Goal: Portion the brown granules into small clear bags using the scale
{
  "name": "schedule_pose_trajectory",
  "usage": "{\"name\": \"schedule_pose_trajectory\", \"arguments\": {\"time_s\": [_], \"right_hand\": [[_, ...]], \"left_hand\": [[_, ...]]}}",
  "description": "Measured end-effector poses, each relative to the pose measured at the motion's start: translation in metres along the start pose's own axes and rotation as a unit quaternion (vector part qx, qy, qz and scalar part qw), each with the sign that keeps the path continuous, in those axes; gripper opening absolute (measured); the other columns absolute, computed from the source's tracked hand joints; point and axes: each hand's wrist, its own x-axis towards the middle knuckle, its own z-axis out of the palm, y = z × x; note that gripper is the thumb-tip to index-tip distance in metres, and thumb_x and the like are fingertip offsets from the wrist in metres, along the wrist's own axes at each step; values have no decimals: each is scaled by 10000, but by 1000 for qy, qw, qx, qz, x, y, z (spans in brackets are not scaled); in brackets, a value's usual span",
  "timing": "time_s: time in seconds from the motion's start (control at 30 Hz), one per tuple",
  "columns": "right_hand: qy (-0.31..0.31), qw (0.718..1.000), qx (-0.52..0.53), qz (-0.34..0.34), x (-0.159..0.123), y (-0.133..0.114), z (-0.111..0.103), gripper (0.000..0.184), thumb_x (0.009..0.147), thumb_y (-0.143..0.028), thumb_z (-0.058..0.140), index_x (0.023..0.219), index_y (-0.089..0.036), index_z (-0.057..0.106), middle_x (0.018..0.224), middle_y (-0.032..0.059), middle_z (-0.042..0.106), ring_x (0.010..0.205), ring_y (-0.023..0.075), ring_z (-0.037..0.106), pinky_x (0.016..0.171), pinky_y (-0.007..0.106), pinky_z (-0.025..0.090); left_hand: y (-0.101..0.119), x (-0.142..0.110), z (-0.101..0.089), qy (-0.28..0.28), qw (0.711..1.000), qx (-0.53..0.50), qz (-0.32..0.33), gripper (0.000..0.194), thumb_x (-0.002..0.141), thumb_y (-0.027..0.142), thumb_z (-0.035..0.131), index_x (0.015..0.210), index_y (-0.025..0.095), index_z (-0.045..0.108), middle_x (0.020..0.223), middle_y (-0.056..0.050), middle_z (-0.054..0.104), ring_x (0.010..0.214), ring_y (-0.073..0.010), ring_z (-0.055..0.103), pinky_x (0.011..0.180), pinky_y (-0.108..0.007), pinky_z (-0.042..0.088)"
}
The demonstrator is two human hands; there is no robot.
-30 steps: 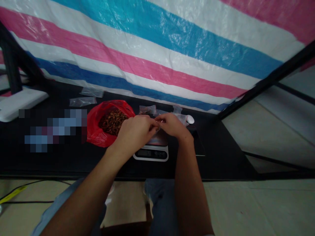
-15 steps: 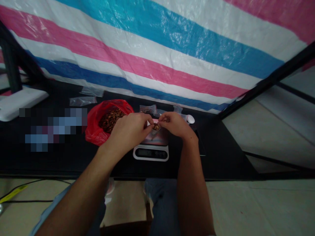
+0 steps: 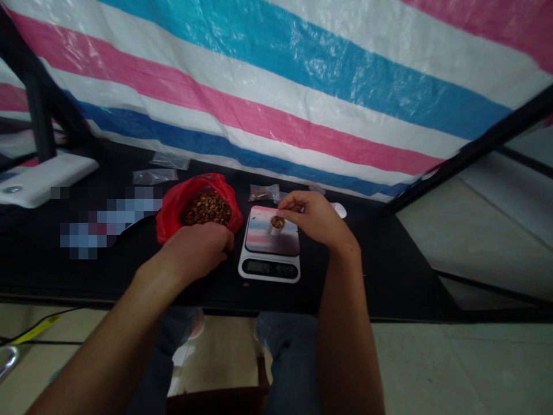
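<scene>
A small cup [image 3: 276,226] filled with brown seed-like pieces stands on the steel plate of a white digital kitchen scale [image 3: 268,270]. Just behind the cup's rim my right hand [image 3: 313,216] has thumb and fingers pinched together; whether they hold a piece or touch the cup, I cannot tell. To the left, my left hand [image 3: 201,248] is curled closed at the near side of an open red plastic bag [image 3: 166,216]. Inside the bag lies a heap of the same brown pieces [image 3: 207,208]. What the left fingers hold, if anything, is hidden.
Behind the scale lies a small clear zip bag [image 3: 263,193] with brown pieces inside. Flat clear bags [image 3: 154,176] rest behind the red bag. A white spoon-like end [image 3: 340,210] shows beyond my right hand. A striped plastic sheet [image 3: 276,109] hangs along the black table's back.
My left hand has moved away from the cup, left and toward me, to the red bag. The right hand stays by the cup. The view has shifted slightly.
</scene>
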Motion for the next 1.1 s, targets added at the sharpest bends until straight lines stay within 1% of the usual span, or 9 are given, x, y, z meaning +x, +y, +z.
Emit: {"name": "schedule_pose_trajectory", "arguments": {"time_s": [0.13,0.2,0.3,0.4,0.47,0.63,0.77,0.93,1.1], "right_hand": [[45,998,-39,-10,-3,-3,-5,124,890,-269,698,936,-175,765,897,41,776,789,173,646,721,291,473],[55,997,-45,-9,-6,-4,-7,154,908,-295,691,960,-174,770,923,48,779,800,176,645,728,291,472],[64,997,-50,-11,-7,-5,-7,171,931,-303,670,963,-169,770,937,55,781,818,179,651,741,290,470],[69,996,-45,-20,-6,-4,-6,168,941,-289,655,961,-162,764,942,57,782,843,182,663,760,288,474],[63,997,-34,-22,-4,-3,-4,164,941,-276,645,964,-159,758,938,57,782,853,183,672,767,287,479],[46,998,-23,-20,-3,-3,-3,158,936,-260,633,958,-158,752,929,57,785,848,183,681,763,288,481],[53,998,-30,-22,-5,-1,-4,158,935,-263,635,954,-157,751,919,54,782,844,183,674,768,290,477],[58,997,-35,-30,-6,1,-4,167,941,-274,629,933,-156,747,898,51,772,830,186,655,750,292,465],[58,997,-55,-9,-17,-17,-13,163,956,-264,633,900,-158,743,858,39,762,777,169,642,687,276,435]], "left_hand": [[0,1,-2,-4,1000,21,-8,273,907,172,575,995,261,817,1046,-102,827,969,-339,783,775,-402,543],[3,1,-4,6,1000,16,4,265,932,198,562,999,267,810,1052,-88,827,984,-328,779,764,-385,535],[12,5,-9,86,994,-27,64,262,987,266,541,1034,287,798,1110,-50,818,1042,-289,762,793,-353,532],[27,15,-12,185,971,-74,132,290,1034,305,523,1107,280,803,1191,-43,787,1070,-244,739,879,-334,531],[38,22,-11,218,958,-98,159,311,1054,309,512,1145,282,808,1234,-41,765,1078,-227,732,921,-326,529],[54,32,-6,219,956,-101,168,282,1047,269,534,1116,275,807,1238,-26,767,1072,-230,735,880,-315,535],[53,33,-5,221,959,-90,154,235,1021,244,572,1067,273,801,1194,-23,778,1012,-235,742,822,-315,528],[52,35,-3,227,958,-85,155,200,1008,239,614,1050,289,803,1175,-3,792,1017,-250,754,788,-323,521],[51,35,-1,246,955,-84,144,189,1011,254,631,1044,310,808,1170,7,804,1023,-257,766,789,-333,526]]}}
